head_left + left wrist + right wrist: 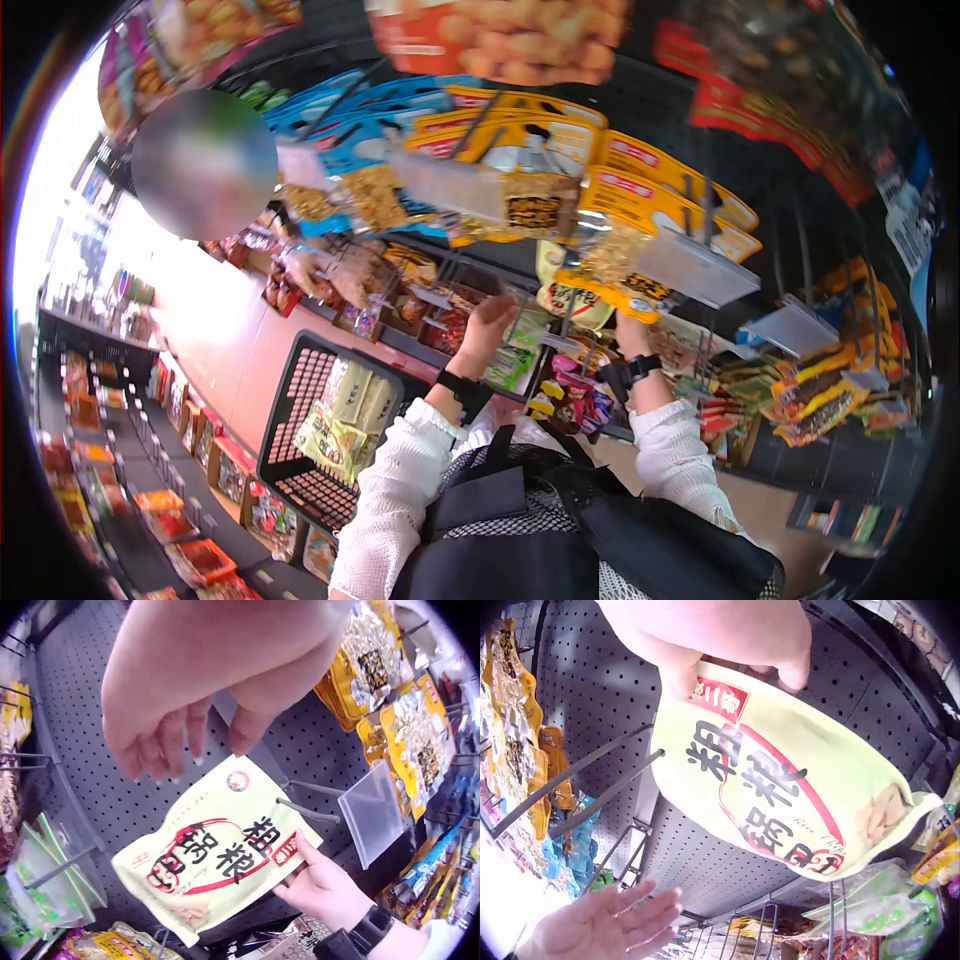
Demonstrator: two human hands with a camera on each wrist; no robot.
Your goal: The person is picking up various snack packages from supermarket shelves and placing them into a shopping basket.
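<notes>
Here, right grip (720, 630) pinches a pale-yellow pouch (780, 780), black lettering ringed red; left grip (600, 926) spread, empty.

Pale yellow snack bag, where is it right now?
In the left wrist view the snack bag is mid-frame before the pegboard, its corner pinched by the right hand, below the open left hand.

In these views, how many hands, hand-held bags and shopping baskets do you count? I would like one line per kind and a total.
Hands: 2 (left hand, right hand)
Held bag: 1
Basket: 1
Total: 4
</notes>
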